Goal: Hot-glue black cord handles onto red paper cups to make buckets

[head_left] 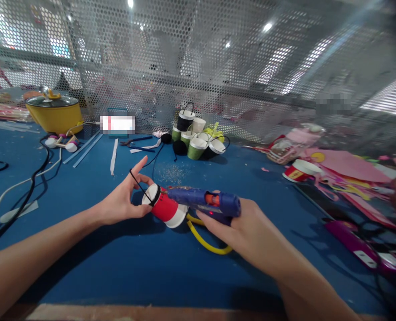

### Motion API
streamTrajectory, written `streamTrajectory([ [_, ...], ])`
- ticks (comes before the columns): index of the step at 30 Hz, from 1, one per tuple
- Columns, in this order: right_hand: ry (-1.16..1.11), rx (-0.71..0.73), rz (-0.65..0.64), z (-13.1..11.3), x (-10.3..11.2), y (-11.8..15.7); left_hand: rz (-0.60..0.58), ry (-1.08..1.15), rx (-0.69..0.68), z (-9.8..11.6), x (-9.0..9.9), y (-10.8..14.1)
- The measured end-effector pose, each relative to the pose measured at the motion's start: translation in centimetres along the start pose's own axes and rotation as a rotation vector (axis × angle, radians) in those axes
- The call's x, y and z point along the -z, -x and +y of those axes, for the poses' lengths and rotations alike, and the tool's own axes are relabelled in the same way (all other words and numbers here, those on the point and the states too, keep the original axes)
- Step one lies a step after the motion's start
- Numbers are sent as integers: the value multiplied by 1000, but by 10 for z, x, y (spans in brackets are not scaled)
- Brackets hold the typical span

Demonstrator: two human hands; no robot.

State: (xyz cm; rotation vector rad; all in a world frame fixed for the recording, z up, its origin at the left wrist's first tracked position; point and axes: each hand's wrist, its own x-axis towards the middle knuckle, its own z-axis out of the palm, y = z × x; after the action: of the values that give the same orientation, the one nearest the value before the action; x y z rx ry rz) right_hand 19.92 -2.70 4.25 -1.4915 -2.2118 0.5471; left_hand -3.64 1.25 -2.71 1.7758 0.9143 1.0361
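A small red and white paper cup (pixel 167 209) lies tilted above the blue table, its white end with a black band facing left. My left hand (pixel 126 198) grips it at that end, thumb below, with a black cord (pixel 140 185) looped over the raised index finger. In my right hand (pixel 239 227) is a blue glue gun (pixel 201 198), its nozzle pointing left at the black band. A yellow cable (pixel 204 243) curves below the gun. The fingers behind the gun's handle are mostly hidden.
Several small cups (pixel 198 147) and black yarn balls (pixel 179 147) stand at the back. A yellow pot (pixel 55 117) is at the back left, pliers (pixel 134 143) nearby. Another red cup (pixel 301 170), pink pieces (pixel 351 165) and a purple power strip (pixel 351 243) lie right.
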Motion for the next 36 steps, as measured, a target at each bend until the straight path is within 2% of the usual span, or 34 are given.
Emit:
streamTrajectory([
  [8,18,13,14,-1,1,0,-3,6,2,-1,-1,0],
  [19,81,68,36,-6,1,4,6,83,87,-1,-2,1],
  [26,51,53,-21,-8,-1,5,21,112,69,-5,-1,1],
  [36,2,-11,-21,-8,2,4,8,77,14,-5,0,0],
])
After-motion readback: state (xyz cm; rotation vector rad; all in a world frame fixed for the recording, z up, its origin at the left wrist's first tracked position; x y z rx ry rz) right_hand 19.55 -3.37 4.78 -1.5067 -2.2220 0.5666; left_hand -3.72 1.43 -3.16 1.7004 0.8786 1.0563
